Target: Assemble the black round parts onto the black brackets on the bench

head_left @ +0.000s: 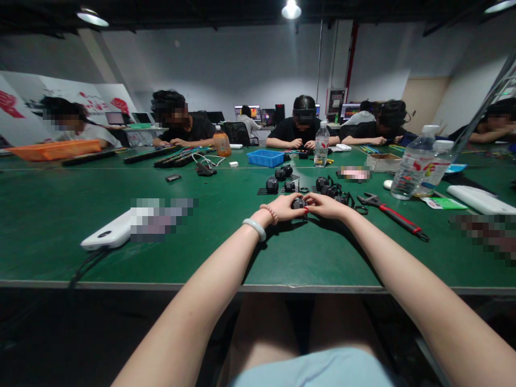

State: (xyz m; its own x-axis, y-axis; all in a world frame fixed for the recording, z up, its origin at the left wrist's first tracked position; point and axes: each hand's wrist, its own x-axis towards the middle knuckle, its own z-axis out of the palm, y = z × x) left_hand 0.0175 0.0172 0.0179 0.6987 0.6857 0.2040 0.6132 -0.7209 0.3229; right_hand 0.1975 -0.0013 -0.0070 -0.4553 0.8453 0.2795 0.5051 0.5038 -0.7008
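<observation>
Between my two hands, low over the green table (217, 231), is a small round black part (299, 203); its exact kind I cannot make out. My left hand (283, 207) grips it from the left, thumb and fingers curled round it. From the right, my right hand (321, 206) pinches the same part with its fingertips. Just beyond my hands lie several similar black parts, among them one at the left (272, 185) and one at the right (322, 183). A black ring (361, 210) lies right of my right hand.
An adjustable wrench (397, 217) with a red and black handle lies at the right. Water bottles (411, 166) stand behind it. A white power bank (110, 228) with a cable is at the left. A blue tray (265, 157) sits farther back. Several people work across the table.
</observation>
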